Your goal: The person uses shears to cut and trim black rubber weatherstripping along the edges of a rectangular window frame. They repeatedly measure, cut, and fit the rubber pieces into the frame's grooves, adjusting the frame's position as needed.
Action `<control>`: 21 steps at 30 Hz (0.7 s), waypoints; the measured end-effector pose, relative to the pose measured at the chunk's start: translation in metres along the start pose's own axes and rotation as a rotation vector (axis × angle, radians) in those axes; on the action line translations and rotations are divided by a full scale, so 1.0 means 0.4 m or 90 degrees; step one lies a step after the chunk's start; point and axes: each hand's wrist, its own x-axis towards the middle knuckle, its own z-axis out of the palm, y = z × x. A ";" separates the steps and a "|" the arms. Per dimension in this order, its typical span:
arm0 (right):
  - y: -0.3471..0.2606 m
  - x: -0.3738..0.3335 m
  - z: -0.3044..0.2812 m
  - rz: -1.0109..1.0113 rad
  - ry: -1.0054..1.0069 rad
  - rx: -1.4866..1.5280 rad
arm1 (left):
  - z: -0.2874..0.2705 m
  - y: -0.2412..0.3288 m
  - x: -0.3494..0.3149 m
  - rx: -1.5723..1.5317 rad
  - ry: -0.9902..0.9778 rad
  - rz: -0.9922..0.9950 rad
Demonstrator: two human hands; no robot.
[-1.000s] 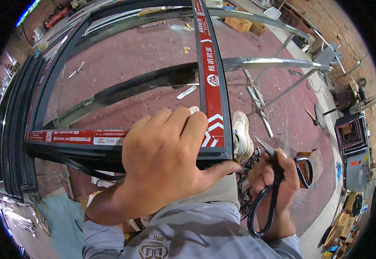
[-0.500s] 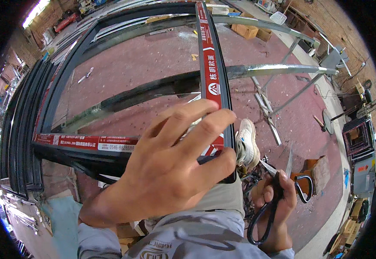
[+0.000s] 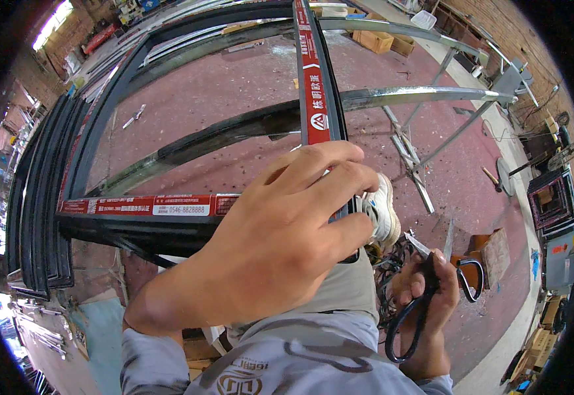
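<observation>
A dark rectangular metal frame (image 3: 135,232) lies in front of me, with red printed protective film (image 3: 314,99) along its top faces. My left hand (image 3: 277,240) reaches over its near right corner, palm down. The fingers bend round the edge there and cover the corner, so the fingertips' exact contact is partly hidden. Low on the right, my right hand (image 3: 440,303) holds black-handled scissors (image 3: 430,280). The blades stand spread apart and point away from me. One handle loop hangs below the hand, the other sticks out to its right.
Curved metal support rails (image 3: 425,96) run beneath the frame. Dark profiles (image 3: 37,197) are stacked at the left. My shoe (image 3: 382,214) is just past the corner. A cardboard box (image 3: 491,253) sits right of the scissors; metal strips (image 3: 409,158) lie on the reddish floor.
My left hand has shifted a little rightward over the frame's corner, its fingertips now farther past the edge. The scissors stay spread in my right hand. The view has shifted slightly.
</observation>
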 end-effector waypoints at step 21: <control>0.039 -0.011 -0.024 -0.094 0.006 -0.029 | 0.020 0.004 -0.119 0.197 0.103 -0.030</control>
